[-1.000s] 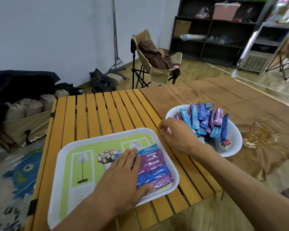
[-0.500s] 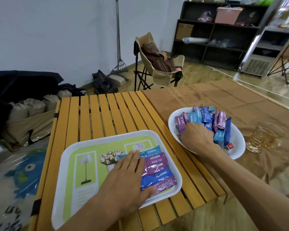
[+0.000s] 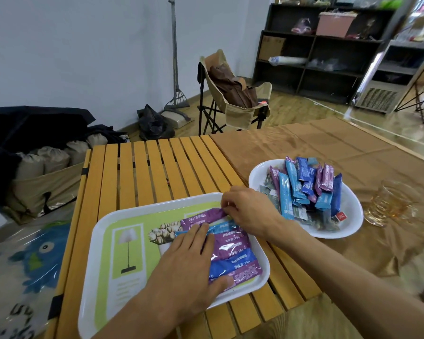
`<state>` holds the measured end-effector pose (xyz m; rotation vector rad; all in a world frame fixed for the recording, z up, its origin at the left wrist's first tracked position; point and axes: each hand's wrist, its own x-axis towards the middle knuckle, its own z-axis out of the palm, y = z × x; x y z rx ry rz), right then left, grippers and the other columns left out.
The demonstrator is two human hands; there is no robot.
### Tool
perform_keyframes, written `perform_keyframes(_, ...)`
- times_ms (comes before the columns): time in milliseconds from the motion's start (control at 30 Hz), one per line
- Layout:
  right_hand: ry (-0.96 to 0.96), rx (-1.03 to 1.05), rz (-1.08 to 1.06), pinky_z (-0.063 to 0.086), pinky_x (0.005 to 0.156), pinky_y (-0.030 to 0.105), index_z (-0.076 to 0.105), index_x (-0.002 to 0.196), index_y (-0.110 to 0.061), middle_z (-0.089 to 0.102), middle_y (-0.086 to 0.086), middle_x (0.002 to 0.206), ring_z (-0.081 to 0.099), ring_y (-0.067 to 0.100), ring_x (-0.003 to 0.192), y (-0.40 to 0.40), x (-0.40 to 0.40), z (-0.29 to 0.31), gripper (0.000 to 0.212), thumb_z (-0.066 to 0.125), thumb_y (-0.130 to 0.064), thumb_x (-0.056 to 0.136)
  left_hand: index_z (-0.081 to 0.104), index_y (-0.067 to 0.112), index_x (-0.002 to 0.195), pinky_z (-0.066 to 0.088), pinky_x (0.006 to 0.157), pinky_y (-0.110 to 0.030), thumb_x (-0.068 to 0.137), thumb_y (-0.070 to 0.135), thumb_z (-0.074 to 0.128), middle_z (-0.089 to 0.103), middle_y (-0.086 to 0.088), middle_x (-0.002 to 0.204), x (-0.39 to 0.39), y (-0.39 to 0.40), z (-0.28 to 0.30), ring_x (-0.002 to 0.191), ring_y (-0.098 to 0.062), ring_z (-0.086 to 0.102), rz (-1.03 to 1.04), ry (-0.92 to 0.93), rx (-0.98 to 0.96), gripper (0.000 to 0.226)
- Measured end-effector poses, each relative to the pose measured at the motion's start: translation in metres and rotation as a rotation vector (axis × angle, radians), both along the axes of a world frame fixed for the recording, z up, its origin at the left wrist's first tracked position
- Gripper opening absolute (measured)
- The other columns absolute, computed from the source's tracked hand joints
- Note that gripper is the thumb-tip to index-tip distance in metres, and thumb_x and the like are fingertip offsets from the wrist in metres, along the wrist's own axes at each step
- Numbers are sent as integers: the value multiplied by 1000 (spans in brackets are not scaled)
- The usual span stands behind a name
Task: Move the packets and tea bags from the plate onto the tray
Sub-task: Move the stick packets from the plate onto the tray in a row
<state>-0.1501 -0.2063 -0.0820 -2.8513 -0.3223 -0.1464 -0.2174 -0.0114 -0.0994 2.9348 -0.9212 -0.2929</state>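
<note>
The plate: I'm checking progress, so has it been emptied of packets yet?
No, the plate on the brown cloth holds a heap of blue and purple packets, while only a few lie on the tray.

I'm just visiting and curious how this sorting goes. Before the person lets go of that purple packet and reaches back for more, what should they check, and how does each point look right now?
1. Purple packet is over the tray, not the table: ok.
2. Right hand pinches the packet's end: ok.
3. Left hand lies flat on the packet row, steadying it: ok.
4. Packet lines up with the row: not ok, slightly angled.
5. Plate is emptied: not ok, many packets left.
6. Glass cup stands apart from the plate: ok.
</note>
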Motion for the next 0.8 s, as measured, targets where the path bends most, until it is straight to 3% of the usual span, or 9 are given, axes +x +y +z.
perform_keyframes(233, 33, 28, 73, 46, 77, 25, 69, 109, -24, 64, -7, 111, 55, 6, 92, -5, -1, -5, 19, 56, -32, 97, 6, 28, 155, 6, 121, -30, 87, 77, 21, 3, 8, 162, 3, 1, 4, 148, -12, 1, -6, -82, -76, 86)
perform_keyframes(367, 78, 46, 103, 51, 82, 30, 71, 109, -24, 66, -5, 114, 58, 8, 97, -5, -4, -6, 20, 58, -32, 96, -12, 24, 155, -12, 115, -27, 74, 84, 9, -15, 4, 163, 10, 4, 0, 149, -13, -15, 27, -89, -57, 102)
perform_keyframes(467, 109, 71, 85, 53, 85, 31, 71, 114, -26, 66, -7, 116, 59, 7, 100, -8, -6, -2, 22, 57, -31, 97, -20, 20, 152, -15, 114, -27, 71, 85, 4, -24, 1, 161, 12, 7, -6, 147, -13, -23, 58, -23, -10, 107)
perform_keyframes(567, 10, 117, -132, 57, 82, 34, 71, 113, -24, 70, -6, 111, 64, 10, 96, -20, -12, 4, 23, 54, -30, 97, -21, 20, 152, -13, 117, -28, 70, 84, 3, -24, 1, 161, 11, 7, -9, 147, -13, -23, 68, 18, -9, 107)
perform_keyframes(633, -100, 57, -361, 56, 72, 35, 71, 103, -20, 72, -1, 99, 65, 18, 84, -35, -13, 10, 23, 50, -24, 96, -21, 20, 152, -13, 117, -29, 69, 85, 0, -23, 1, 161, 11, 7, -9, 147, -13, -23, 64, 24, -8, 107)
perform_keyframes(733, -77, -61, -627, 53, 64, 36, 63, 94, -13, 67, 7, 88, 62, 28, 74, -60, -13, 21, 17, 48, -20, 94, -20, 20, 153, -13, 116, -28, 68, 85, -2, -22, 1, 162, 11, 7, -10, 147, -14, -21, 57, 18, 13, 108)
perform_keyframes(800, -17, -101, -690, 53, 64, 36, 60, 92, -11, 66, 8, 89, 63, 28, 75, -69, -15, 22, 15, 51, -24, 93, -19, 19, 153, -12, 116, -28, 69, 84, 1, -20, 0, 162, 11, 5, -9, 148, -15, -20, 64, 27, 20, 108)
